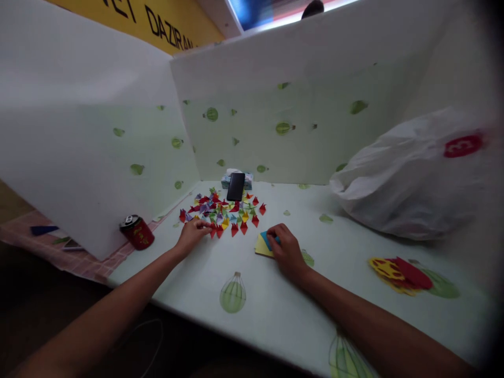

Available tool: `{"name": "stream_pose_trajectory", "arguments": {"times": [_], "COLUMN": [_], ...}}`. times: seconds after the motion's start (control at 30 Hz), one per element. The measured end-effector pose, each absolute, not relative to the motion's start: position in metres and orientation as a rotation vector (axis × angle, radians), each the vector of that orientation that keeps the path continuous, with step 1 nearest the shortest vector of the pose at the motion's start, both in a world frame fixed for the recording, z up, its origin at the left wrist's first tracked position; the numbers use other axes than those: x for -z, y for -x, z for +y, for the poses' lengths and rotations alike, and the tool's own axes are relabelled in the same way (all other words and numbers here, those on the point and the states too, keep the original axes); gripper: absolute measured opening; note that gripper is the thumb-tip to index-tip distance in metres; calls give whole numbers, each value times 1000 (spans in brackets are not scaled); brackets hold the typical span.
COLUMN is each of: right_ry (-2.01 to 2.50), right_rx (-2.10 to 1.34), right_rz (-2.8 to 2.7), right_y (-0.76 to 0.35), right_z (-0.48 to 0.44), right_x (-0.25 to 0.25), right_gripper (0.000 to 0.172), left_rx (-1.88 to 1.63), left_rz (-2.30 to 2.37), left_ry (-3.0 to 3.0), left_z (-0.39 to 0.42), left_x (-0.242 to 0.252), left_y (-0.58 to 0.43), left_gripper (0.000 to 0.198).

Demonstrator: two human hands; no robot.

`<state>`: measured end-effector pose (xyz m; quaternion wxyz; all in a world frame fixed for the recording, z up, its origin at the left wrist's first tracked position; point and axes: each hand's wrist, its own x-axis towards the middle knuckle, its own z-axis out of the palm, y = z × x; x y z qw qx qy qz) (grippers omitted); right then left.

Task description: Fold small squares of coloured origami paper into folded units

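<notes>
A yellow wall behind, with black lettering, "DAZIRAN" among it; to its right, a bright blur of blue and red and the top of a person's head. In front of that, tall pale panels around the left, back and right of a table, both with the same print of green balloons on very light green. Past the left panel, a lower pink-checked surface with a few flat items, too dim to name.

On the table's right side, against the panels, a bulging white plastic bag with a red mark; cannot tell the contents. Nearer the middle, the right hand, curled over blue paper on top of yellow paper, fingertips bunched on the blue; cannot tell whether pinching or only pressing. Farther left, the left hand, thumb and forefinger close together at a red folded piece; cannot tell whether clamped on it.

At the back, a tissue box with white tissue out of the top and a dark phone propped in front. Near the left panel, a red and black can, lid up. At right, flat yellow and red cutouts, overlapping. Smallest, between the left hand and the phone, a scatter of folded paper pieces in red, yellow, purple, green and blue, pointed and close-set.
</notes>
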<state>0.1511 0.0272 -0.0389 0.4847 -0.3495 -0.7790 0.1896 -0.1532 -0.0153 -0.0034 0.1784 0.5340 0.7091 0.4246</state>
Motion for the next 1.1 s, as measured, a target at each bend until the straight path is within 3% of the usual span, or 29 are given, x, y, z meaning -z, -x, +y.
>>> {"name": "stream_pose_trajectory", "arguments": {"times": [0.6,0.9,1.1], "right_ry": [884,898,923], "right_rx": [-492,-493,-482], "right_rz": [-1922,-1907,-1873], "right_y": [-154,-154,-154], "right_z": [27,29,31], "right_x": [40,41,40], "right_gripper": [11,12,10], "left_rx": [-1013,-1134,-1407], "left_rz": [2184,2148,2156], "left_ry": [-1724,-1752,-1660], "left_z": [-9,-12,-18], "left_x": [35,36,36], "left_y": [167,163,166], "left_gripper": [8,11,12]}}
